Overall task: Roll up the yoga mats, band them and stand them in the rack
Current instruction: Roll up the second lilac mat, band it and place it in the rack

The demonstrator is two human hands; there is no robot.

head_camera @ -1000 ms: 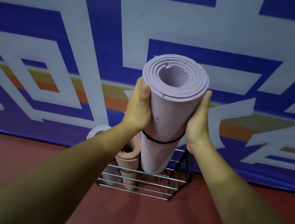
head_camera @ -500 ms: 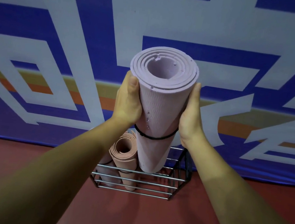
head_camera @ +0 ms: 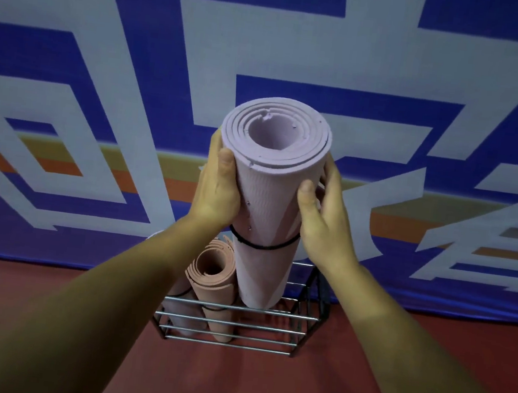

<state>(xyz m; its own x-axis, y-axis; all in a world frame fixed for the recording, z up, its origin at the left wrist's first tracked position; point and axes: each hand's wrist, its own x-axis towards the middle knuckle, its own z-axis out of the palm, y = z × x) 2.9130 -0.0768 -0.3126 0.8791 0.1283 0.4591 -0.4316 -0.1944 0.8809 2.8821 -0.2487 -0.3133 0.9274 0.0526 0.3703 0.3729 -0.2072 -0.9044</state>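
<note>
The lilac mat [head_camera: 266, 203] is rolled, wears 1 black band [head_camera: 261, 246] round its middle, and is held upright over the right part of the wire rack [head_camera: 236, 323]. The left hand [head_camera: 216, 188] wraps its upper left side with the thumb on the front. The right hand [head_camera: 327, 210] clasps the other side, thumb pressed to the front and fingers curled behind. Both hands grip above the band. The mat's lower end sits level with the top front rail and does not show between the lower rails, so it is probably not seated yet.

The step in hand is lowering it into the free space just right of the peach mat [head_camera: 213, 275], which already stands in the rack.

- Keep the roll vertical and let it go straight down, so the end clears the rail instead of catching on it.
- Squeeze evenly with the 2 hands. The foam is soft and the outer flap could slip loose above the band.
- Steer clear of the peach mat, whose loose coil leans close and could be knocked sideways.
- Let go only once the end is felt to rest on the bottom, whether rack base or red floor [head_camera: 229, 387].
</note>
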